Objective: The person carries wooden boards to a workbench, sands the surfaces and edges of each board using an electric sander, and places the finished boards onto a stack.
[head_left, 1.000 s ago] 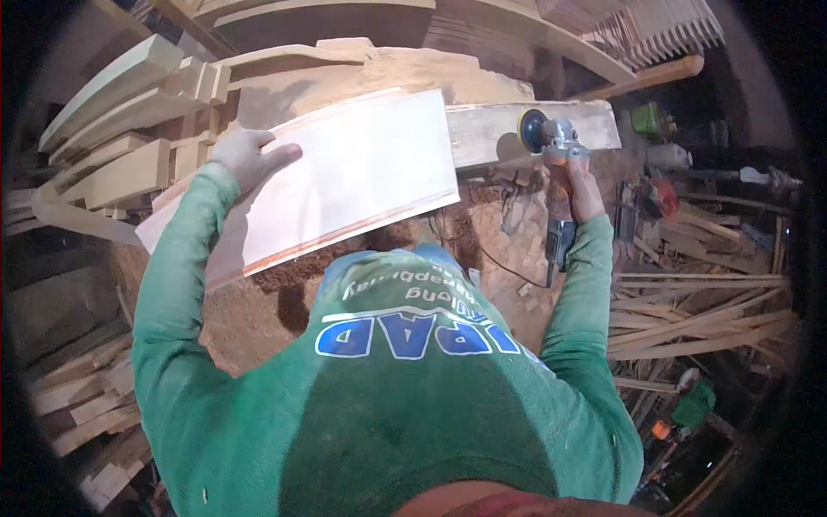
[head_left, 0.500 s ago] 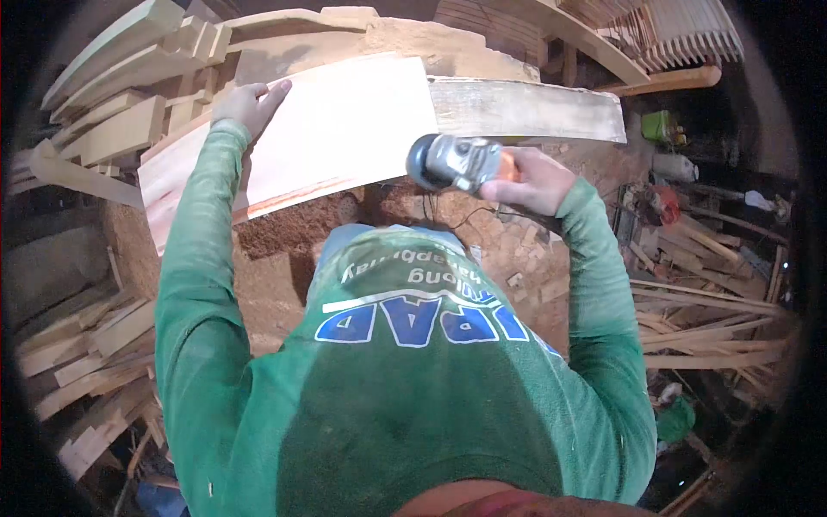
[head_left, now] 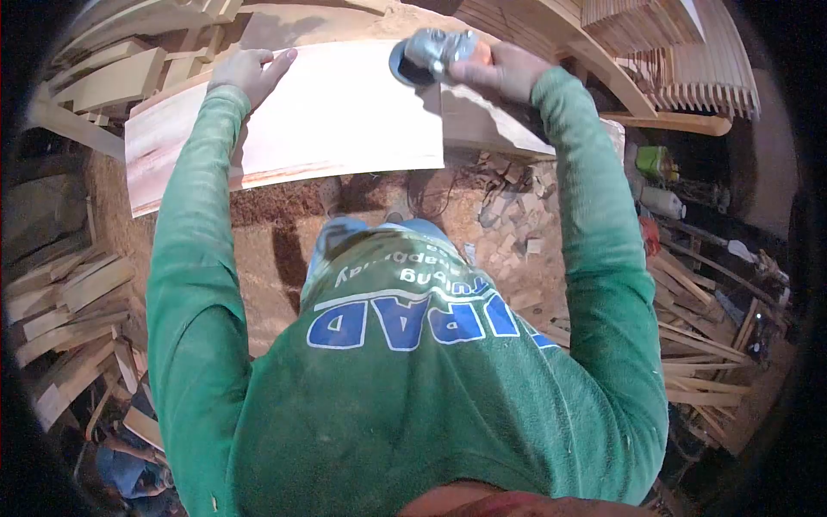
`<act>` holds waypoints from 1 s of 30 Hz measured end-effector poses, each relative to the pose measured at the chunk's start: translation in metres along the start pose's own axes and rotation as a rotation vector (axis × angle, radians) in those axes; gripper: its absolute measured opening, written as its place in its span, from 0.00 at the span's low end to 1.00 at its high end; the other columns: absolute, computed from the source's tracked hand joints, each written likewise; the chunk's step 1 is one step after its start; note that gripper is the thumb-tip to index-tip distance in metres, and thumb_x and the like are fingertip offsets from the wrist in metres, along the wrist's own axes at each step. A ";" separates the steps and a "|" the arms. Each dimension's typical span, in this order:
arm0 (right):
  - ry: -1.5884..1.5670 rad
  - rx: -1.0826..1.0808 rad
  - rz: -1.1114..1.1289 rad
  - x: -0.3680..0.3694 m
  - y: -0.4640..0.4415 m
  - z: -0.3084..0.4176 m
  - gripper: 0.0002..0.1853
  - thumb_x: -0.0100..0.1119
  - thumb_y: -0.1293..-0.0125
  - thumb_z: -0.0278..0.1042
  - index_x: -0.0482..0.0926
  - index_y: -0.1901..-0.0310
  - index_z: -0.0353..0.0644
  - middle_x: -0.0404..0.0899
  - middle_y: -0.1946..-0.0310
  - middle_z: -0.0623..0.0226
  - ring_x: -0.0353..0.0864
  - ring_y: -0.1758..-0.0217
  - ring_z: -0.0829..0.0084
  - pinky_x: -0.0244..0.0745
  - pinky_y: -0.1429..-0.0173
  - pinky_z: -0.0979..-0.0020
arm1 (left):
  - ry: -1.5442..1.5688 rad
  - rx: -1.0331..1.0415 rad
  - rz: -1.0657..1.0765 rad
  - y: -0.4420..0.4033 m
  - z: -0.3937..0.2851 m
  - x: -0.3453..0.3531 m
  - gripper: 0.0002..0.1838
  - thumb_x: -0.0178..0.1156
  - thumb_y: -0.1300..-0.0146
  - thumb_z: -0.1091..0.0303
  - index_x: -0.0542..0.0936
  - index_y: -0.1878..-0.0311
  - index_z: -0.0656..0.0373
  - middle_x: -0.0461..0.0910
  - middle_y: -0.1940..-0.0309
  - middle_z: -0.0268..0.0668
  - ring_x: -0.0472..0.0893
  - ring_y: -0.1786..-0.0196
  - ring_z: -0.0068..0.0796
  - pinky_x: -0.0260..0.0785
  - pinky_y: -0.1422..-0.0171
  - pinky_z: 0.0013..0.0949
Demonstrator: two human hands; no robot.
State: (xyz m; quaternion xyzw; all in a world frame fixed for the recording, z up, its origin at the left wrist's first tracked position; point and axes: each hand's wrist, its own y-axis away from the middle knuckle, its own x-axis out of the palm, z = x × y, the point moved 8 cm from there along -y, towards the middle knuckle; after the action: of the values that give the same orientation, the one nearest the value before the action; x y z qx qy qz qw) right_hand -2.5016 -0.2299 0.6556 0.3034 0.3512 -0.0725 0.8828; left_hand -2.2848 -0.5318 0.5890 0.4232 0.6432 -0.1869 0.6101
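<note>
A pale wooden panel (head_left: 345,121) lies slantwise across the upper middle of the frame, in front of the person and reaching between and below the two hands. The left hand (head_left: 250,76), at upper left, grips the panel at its upper edge, with the thumb laid over the pale face and the fingers partly hidden at the rim. The right hand (head_left: 504,71), at upper right of centre, is closed around an angle grinder (head_left: 438,52) just past the panel's right end. The grinder's round disc (head_left: 399,62) points left, over the panel's upper right corner; whether it touches the wood cannot be told. A second board (head_left: 495,122) shows to the right of the panel, below the right hand and partly shaded. Small wood offcuts (head_left: 521,215) litter the brown floor under it, right of centre. Curved wooden pieces (head_left: 112,77) are piled at upper left, near the left hand, and a slatted wooden stack (head_left: 706,77) fills the upper right. Loose strips (head_left: 706,362) lie at lower right, beyond the green sleeve (head_left: 599,198).
</note>
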 end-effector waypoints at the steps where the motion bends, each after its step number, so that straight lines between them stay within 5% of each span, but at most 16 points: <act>1: -0.068 -0.030 -0.007 -0.009 0.000 0.020 0.40 0.63 0.38 0.75 0.83 0.50 0.36 0.83 0.67 0.65 0.80 0.67 0.72 0.76 0.62 0.66 | 0.003 -0.005 -0.004 0.000 0.000 0.000 0.41 0.46 0.31 0.24 0.87 0.44 0.54 0.87 0.48 0.50 0.85 0.43 0.49 0.74 0.33 0.45; 5: -0.059 0.011 0.016 0.002 0.004 0.001 0.39 0.62 0.38 0.75 0.84 0.58 0.36 0.79 0.72 0.68 0.76 0.70 0.74 0.73 0.65 0.68 | -0.012 -0.008 0.014 0.001 -0.004 -0.001 0.43 0.45 0.32 0.24 0.86 0.41 0.54 0.87 0.47 0.48 0.84 0.41 0.48 0.73 0.32 0.45; 6: 0.027 0.156 0.133 0.014 0.007 -0.021 0.44 0.62 0.42 0.79 0.85 0.46 0.40 0.85 0.57 0.59 0.83 0.54 0.66 0.77 0.49 0.63 | -0.016 -0.010 0.022 0.000 -0.003 -0.002 0.43 0.45 0.32 0.23 0.86 0.40 0.54 0.87 0.46 0.48 0.84 0.41 0.48 0.73 0.32 0.45; 9: -0.008 0.073 0.169 0.026 0.054 -0.007 0.40 0.65 0.40 0.73 0.84 0.43 0.41 0.88 0.51 0.54 0.86 0.46 0.61 0.77 0.37 0.60 | -0.009 -0.010 0.028 -0.002 -0.003 0.000 0.43 0.45 0.31 0.24 0.86 0.40 0.54 0.87 0.47 0.49 0.85 0.42 0.49 0.73 0.32 0.45; 11: -0.160 -0.001 0.210 0.045 0.081 0.001 0.39 0.68 0.41 0.71 0.84 0.43 0.41 0.88 0.52 0.53 0.86 0.46 0.59 0.78 0.37 0.59 | 0.025 -0.004 -0.016 -0.002 -0.002 0.001 0.41 0.46 0.30 0.26 0.87 0.43 0.56 0.87 0.50 0.51 0.86 0.45 0.52 0.75 0.35 0.45; 17: 0.139 -0.040 0.329 0.077 0.092 0.030 0.42 0.70 0.46 0.73 0.82 0.44 0.41 0.87 0.55 0.47 0.87 0.48 0.51 0.78 0.39 0.56 | 0.004 0.003 -0.008 0.003 -0.009 -0.007 0.40 0.46 0.29 0.28 0.87 0.43 0.57 0.87 0.47 0.51 0.85 0.43 0.51 0.74 0.33 0.44; 22: 0.012 -0.064 0.182 0.041 0.039 0.033 0.45 0.69 0.44 0.75 0.81 0.43 0.37 0.87 0.53 0.45 0.87 0.47 0.51 0.79 0.39 0.55 | -0.008 0.031 0.004 -0.004 -0.002 -0.001 0.42 0.47 0.32 0.25 0.86 0.41 0.55 0.87 0.48 0.50 0.85 0.43 0.49 0.75 0.33 0.44; 25: 0.192 0.198 0.032 -0.001 0.010 0.023 0.42 0.68 0.42 0.74 0.83 0.45 0.37 0.87 0.59 0.50 0.88 0.55 0.58 0.81 0.47 0.58 | -0.017 0.007 0.025 0.002 -0.007 -0.007 0.43 0.47 0.32 0.24 0.86 0.41 0.56 0.87 0.49 0.50 0.85 0.43 0.49 0.75 0.33 0.44; 27: -0.277 0.112 -0.115 -0.010 0.002 0.002 0.40 0.65 0.40 0.69 0.84 0.45 0.34 0.87 0.54 0.55 0.85 0.52 0.63 0.78 0.45 0.63 | -0.049 0.041 0.052 0.009 -0.014 -0.013 0.44 0.47 0.33 0.23 0.86 0.40 0.56 0.86 0.47 0.52 0.85 0.42 0.49 0.74 0.33 0.44; 30: -0.400 0.270 -0.263 -0.025 0.018 -0.059 0.37 0.63 0.36 0.69 0.86 0.48 0.36 0.85 0.55 0.63 0.81 0.55 0.71 0.75 0.49 0.68 | -0.002 0.067 0.100 0.012 -0.018 -0.021 0.41 0.49 0.32 0.26 0.86 0.41 0.55 0.84 0.44 0.54 0.83 0.40 0.52 0.72 0.32 0.45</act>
State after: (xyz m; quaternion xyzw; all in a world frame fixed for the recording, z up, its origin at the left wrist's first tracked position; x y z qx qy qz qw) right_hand -2.5480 -0.1828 0.6469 0.3498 0.1935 -0.2912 0.8691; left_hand -2.2888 -0.5179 0.6155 0.4747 0.6142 -0.1782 0.6047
